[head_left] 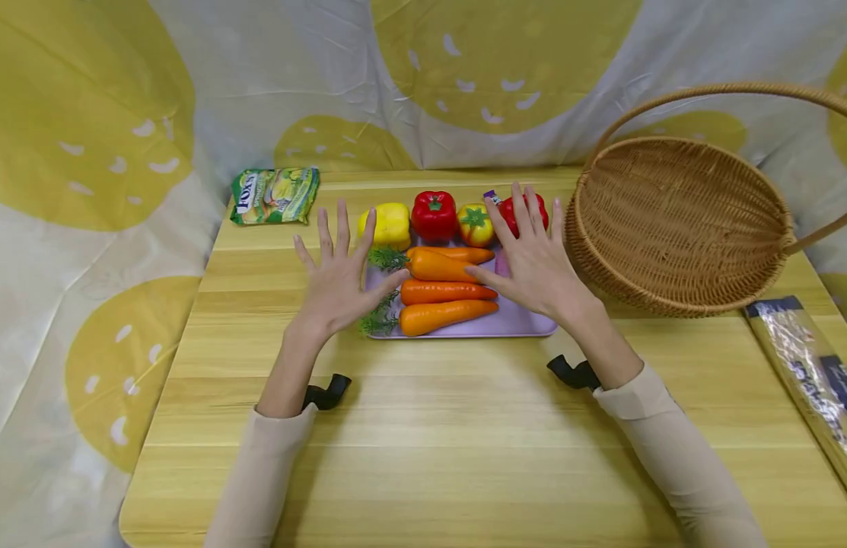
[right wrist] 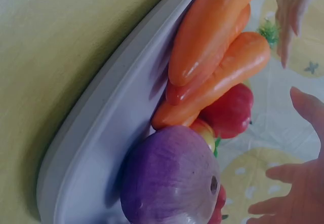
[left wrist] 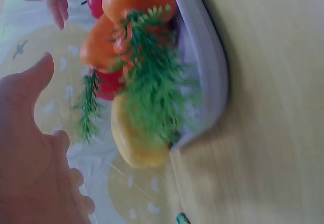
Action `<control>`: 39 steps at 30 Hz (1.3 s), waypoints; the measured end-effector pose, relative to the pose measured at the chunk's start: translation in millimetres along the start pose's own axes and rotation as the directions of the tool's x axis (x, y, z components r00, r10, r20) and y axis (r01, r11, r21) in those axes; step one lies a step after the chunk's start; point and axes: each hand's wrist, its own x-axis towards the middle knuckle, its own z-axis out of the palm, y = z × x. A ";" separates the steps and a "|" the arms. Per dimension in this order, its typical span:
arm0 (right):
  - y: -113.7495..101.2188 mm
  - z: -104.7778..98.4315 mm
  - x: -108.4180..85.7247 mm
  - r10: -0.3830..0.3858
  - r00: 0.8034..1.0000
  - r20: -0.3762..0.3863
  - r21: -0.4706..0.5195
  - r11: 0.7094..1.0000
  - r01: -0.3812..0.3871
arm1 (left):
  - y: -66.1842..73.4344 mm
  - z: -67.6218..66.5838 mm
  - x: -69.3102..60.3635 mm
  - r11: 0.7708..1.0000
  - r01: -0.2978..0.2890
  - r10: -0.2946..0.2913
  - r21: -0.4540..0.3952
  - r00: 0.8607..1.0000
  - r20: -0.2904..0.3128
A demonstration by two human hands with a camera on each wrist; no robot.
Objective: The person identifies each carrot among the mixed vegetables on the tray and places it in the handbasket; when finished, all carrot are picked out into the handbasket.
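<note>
A pale purple tray [head_left: 522, 321] on the table holds several orange carrots [head_left: 450, 316] with feathery green tops [left wrist: 157, 82]. Along its far side are a yellow bell pepper [head_left: 389, 226], a red bell pepper [head_left: 434, 218], a yellow-red tomato-like vegetable [head_left: 476, 225] and another red item, partly covered by fingers. My left hand [head_left: 335, 288], fingers spread and straight, hovers at the tray's left end, holding nothing. Over the right end my right hand [head_left: 538, 266] is likewise spread and without anything in it. Below it, a purple onion [right wrist: 169, 178] shows in the right wrist view, mostly hidden from the head view.
A wicker basket [head_left: 679, 228] with a tall handle stands right of the tray. A green Fox's packet [head_left: 275, 196] lies at the back left. On the right edge rests a long transparent-and-blue packet [head_left: 807, 373]. Patterned cloth [head_left: 313, 84] hangs behind the table.
</note>
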 end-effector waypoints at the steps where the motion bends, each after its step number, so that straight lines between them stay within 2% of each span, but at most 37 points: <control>1: 0.1 0.3 -0.1 0.001 1.000 0.002 0.004 1.000 -0.001 | -4.1 -0.5 -1.9 1.000 0.004 -0.004 -0.008 1.000 0.010; 10: 1.2 3.4 -0.3 0.000 1.000 0.004 0.010 1.000 0.000 | -37.6 -4.1 -19.1 0.996 0.054 -0.045 -0.068 0.990 0.132; 16: -0.3 5.2 0.5 -0.022 1.000 0.007 0.026 0.999 0.022 | -51.7 -3.0 -26.9 0.993 0.046 -0.020 -0.106 0.971 0.237; 24: -4.8 5.9 1.3 -0.044 0.999 0.025 0.042 0.998 0.043 | -57.3 0.3 -27.4 0.987 0.045 0.011 -0.151 0.936 0.352; 31: -8.8 6.9 1.2 -0.055 0.997 0.044 0.086 0.995 0.051 | -61.3 4.2 -23.1 0.979 0.071 0.025 -0.193 0.891 0.452; 35: -10.3 7.9 1.7 -0.067 0.997 0.042 0.087 0.994 0.063 | -62.5 6.0 -20.8 0.979 0.076 0.023 -0.187 0.879 0.477; 39: -11.0 8.7 2.1 -0.076 0.996 0.039 0.086 0.994 0.072 | -61.3 4.8 -19.9 0.980 0.074 0.026 -0.185 0.872 0.489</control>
